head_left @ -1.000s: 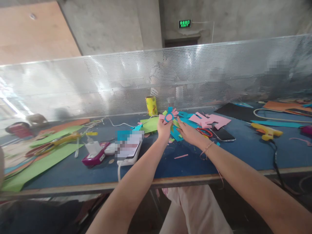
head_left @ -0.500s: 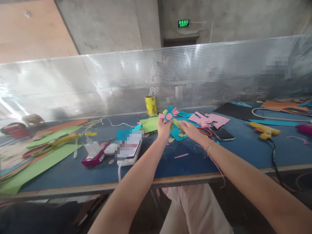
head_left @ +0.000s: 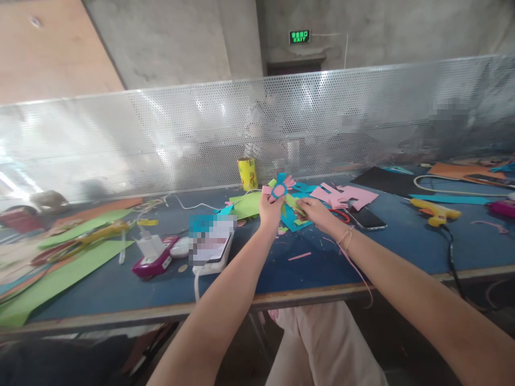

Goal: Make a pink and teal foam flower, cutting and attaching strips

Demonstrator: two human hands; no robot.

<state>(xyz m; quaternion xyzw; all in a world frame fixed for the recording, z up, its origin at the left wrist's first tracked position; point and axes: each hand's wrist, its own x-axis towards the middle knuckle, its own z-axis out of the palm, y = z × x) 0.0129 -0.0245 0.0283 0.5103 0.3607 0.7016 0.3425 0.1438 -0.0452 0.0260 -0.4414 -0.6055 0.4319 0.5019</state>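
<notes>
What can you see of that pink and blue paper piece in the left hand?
The paper piece looks like thin card: a pink disc ringed in blue, a blue tab at the top, pink strips at both sides, those on the right fanned. The left hand pinches its lower edge, the disc facing the camera. A green strip in the right hand is close beside it; whether they touch is unclear.

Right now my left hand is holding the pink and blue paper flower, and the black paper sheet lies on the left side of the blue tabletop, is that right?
Not quite: in the head view, the black paper sheet lies on the right side of the blue tabletop. Your left hand holds the pink and blue paper flower.
</notes>
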